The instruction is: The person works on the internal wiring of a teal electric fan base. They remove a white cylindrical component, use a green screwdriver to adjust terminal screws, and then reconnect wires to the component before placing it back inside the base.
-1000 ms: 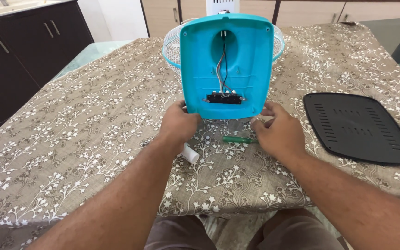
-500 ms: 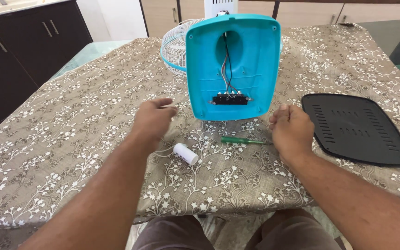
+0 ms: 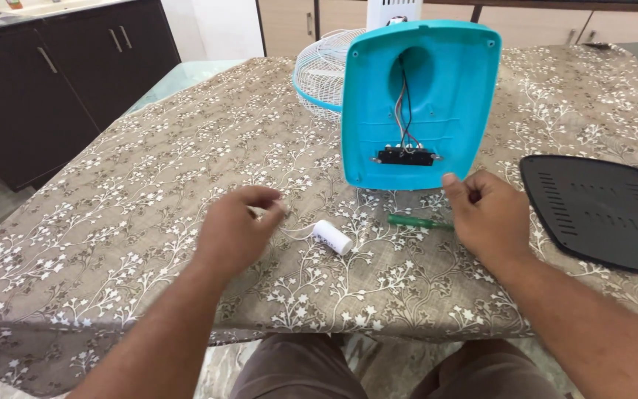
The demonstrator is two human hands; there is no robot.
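On the cloth-covered counter (image 3: 112,222), the left hand (image 3: 234,229) pinches the white capacitor's (image 3: 332,237) lead, right hand (image 3: 485,214) loosely curled, holding nothing, beside the green screwdriver (image 3: 419,222).

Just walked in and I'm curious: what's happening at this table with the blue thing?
A person sits at a table covered in a flowered cloth. A turquoise fan base stands opened up, its wires and a black terminal strip showing. The left hand pinches thin wires leading to a small white cylinder. The right hand rests loosely curled beside a green screwdriver. A black cover plate lies off to the right.
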